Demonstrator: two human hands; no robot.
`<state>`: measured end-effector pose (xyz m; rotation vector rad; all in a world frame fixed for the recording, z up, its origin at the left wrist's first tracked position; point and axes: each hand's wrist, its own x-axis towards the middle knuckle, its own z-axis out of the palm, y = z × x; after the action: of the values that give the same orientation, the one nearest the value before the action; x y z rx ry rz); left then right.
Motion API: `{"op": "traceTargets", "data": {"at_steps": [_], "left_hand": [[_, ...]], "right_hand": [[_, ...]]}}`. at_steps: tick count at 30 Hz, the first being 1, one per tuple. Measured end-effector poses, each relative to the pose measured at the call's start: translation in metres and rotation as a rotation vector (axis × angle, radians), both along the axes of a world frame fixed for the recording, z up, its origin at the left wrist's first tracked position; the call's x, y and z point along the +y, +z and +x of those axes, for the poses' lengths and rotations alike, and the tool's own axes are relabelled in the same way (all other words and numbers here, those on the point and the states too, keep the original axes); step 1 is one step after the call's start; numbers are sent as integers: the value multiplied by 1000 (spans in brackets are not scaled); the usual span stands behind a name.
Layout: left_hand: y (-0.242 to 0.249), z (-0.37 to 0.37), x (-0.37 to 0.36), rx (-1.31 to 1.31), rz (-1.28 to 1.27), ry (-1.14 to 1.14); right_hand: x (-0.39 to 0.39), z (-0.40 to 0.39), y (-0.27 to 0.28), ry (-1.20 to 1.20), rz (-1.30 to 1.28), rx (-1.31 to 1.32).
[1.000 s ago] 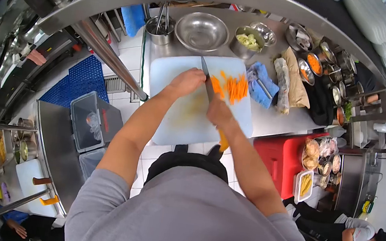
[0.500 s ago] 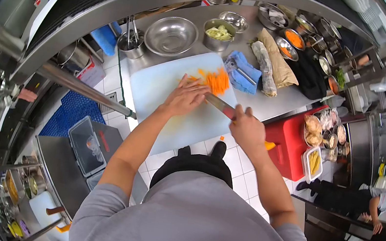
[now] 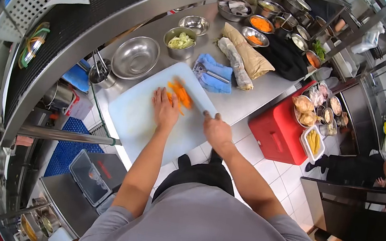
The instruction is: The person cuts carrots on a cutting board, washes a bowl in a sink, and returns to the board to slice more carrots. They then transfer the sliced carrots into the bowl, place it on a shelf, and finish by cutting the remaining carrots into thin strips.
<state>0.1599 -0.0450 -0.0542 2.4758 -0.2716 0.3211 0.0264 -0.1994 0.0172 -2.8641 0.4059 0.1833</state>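
On a pale blue cutting board (image 3: 131,119) lies a small heap of cut orange carrot (image 3: 183,94), blurred. My left hand (image 3: 165,111) rests on the board at the heap's left side, its fingers stretched out and touching some pieces. My right hand (image 3: 217,131) is closed around the handle of a kitchen knife (image 3: 199,103). The blade, smeared by motion, stands to the right of the carrot. Most of the handle is hidden in my fingers.
Behind the board are a steel bowl (image 3: 136,58), a pot of chopped green vegetable (image 3: 180,41), a blue cloth (image 3: 213,73) and a paper-wrapped bundle (image 3: 247,54). A red container (image 3: 278,130) stands at the right. A co-worker (image 3: 369,167) is farther right.
The view has turned. The knife has moved to the right, away from my left hand. My left hand now lies flatter beside the carrot, and the heap looks more compact.
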Motion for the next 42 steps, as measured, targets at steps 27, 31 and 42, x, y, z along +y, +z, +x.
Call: {"op": "traceTargets", "data": {"at_steps": [27,31,42], "left_hand": [[15,1,-46,-9,-402,379],[-10,1,-41,-195,-378,441],[39,37,-219,-168,-514,665]], "right_hand": [[-10,39,-29,85,925,-24],[-27,57,-18,69,1215,375],[-218,111,24,277,1180,320]]}}
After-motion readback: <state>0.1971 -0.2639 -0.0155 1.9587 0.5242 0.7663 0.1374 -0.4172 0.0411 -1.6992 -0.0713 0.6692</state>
